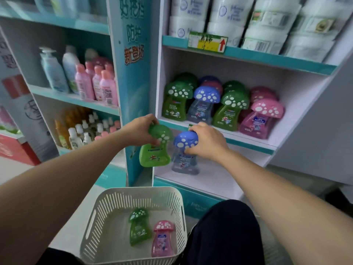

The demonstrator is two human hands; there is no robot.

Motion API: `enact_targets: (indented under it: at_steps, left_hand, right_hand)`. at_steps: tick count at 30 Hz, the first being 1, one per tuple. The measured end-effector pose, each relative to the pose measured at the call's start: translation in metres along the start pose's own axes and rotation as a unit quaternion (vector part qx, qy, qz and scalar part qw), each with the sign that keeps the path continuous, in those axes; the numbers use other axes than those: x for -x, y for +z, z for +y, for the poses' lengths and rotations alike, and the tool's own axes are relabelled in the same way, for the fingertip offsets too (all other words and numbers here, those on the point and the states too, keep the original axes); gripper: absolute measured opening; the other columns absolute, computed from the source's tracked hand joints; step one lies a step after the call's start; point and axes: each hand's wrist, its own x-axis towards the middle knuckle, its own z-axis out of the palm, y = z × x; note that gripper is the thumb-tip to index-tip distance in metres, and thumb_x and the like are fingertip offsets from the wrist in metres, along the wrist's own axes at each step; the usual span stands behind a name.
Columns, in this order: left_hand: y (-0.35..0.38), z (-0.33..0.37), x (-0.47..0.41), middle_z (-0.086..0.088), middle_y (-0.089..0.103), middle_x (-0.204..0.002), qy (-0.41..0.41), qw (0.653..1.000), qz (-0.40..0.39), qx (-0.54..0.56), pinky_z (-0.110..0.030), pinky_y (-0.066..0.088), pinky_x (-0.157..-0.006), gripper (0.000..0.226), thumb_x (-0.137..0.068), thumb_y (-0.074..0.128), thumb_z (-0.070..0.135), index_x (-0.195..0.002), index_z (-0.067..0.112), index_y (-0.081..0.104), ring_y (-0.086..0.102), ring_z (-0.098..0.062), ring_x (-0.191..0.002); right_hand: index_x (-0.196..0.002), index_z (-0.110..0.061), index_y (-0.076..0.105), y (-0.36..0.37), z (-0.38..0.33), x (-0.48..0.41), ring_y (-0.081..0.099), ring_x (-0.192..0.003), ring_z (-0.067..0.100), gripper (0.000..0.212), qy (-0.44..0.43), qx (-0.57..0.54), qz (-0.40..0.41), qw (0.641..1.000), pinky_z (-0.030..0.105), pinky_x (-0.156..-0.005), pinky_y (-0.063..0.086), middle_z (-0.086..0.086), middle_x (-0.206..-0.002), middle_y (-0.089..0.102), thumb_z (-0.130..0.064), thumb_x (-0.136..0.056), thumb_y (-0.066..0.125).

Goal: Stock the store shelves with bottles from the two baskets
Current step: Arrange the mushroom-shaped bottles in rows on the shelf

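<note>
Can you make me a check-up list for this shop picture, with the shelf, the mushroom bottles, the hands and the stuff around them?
Surface: white lower shelf; the middle shelf holds rows of green, blue and pink mushroom bottles.
Job's things: the white basket below the hands holds one green bottle and one pink bottle, both lying down. Only one basket shows.
Clutter: nothing seen.
Grippers: left hand grips a green-capped bottle; right hand grips a blue-capped bottle by its cap, at the lower shelf.
Cables: nothing seen.
Surroundings: white tubs on the top shelf; pink lotion bottles on the left shelves.
</note>
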Motion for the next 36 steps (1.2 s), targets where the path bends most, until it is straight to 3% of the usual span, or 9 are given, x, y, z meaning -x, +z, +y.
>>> enact_targets:
  at_steps: [6, 9, 13, 32, 36]
  left_hand:
    - [-0.033, 0.026, -0.014, -0.004, 0.060, -0.108, 0.028, 0.996, 0.076, 0.039, -0.035, 0.050, -0.081, 0.054, -0.072, 0.081, 0.022, -0.117, 0.018, 0.051, 0.058, -0.022, -0.093]
    - [-0.048, 0.035, -0.022, -0.003, 0.061, -0.108, 0.039, 0.993, 0.099, 0.047, -0.038, 0.051, -0.085, 0.053, -0.073, 0.080, 0.023, -0.117, 0.019, 0.052, 0.059, -0.022, -0.095]
    - [-0.059, 0.044, -0.031, 0.000, 0.060, -0.106, 0.053, 0.990, 0.116, 0.057, -0.032, 0.049, -0.079, 0.053, -0.073, 0.080, 0.024, -0.118, 0.019, 0.052, 0.058, -0.019, -0.091]
    - [-0.062, 0.042, -0.054, 0.000, 0.060, -0.107, 0.057, 0.991, 0.113, 0.043, -0.028, 0.046, -0.074, 0.052, -0.075, 0.078, 0.022, -0.120, 0.019, 0.051, 0.058, -0.017, -0.090]
    - [-0.062, 0.045, -0.058, 0.001, 0.061, -0.106, 0.058, 0.992, 0.112, 0.029, -0.028, 0.046, -0.073, 0.051, -0.076, 0.078, 0.024, -0.119, 0.022, 0.052, 0.059, -0.017, -0.089]
  right_hand:
    - [-0.121, -0.024, 0.058, -0.055, 0.011, -0.022, 0.055, -0.105, 0.023, 0.066, 0.016, -0.011, 0.094, 0.995, 0.033, -0.080, 0.048, -0.001, -0.118, 0.053, -0.046, -0.062, 0.080]
    - [-0.123, -0.023, 0.057, -0.081, 0.016, -0.037, 0.055, -0.104, 0.024, 0.066, 0.017, -0.011, 0.141, 0.990, 0.034, -0.078, 0.047, 0.001, -0.118, 0.052, -0.044, -0.064, 0.080]
    - [-0.125, -0.018, 0.056, -0.097, 0.020, -0.056, 0.056, -0.102, 0.026, 0.065, 0.014, 0.002, 0.185, 0.983, 0.036, -0.078, 0.049, 0.004, -0.119, 0.052, -0.039, -0.068, 0.080]
    - [-0.126, -0.014, 0.055, -0.053, 0.049, -0.088, 0.052, -0.108, 0.027, 0.066, 0.066, 0.049, 0.145, 0.986, 0.035, -0.079, 0.046, 0.007, -0.118, 0.052, -0.039, -0.070, 0.080]
    - [-0.135, -0.017, 0.046, -0.050, 0.050, -0.087, 0.051, -0.114, 0.028, 0.074, 0.061, 0.051, 0.152, 0.985, 0.037, -0.083, 0.047, 0.007, -0.125, 0.051, -0.040, -0.073, 0.078]
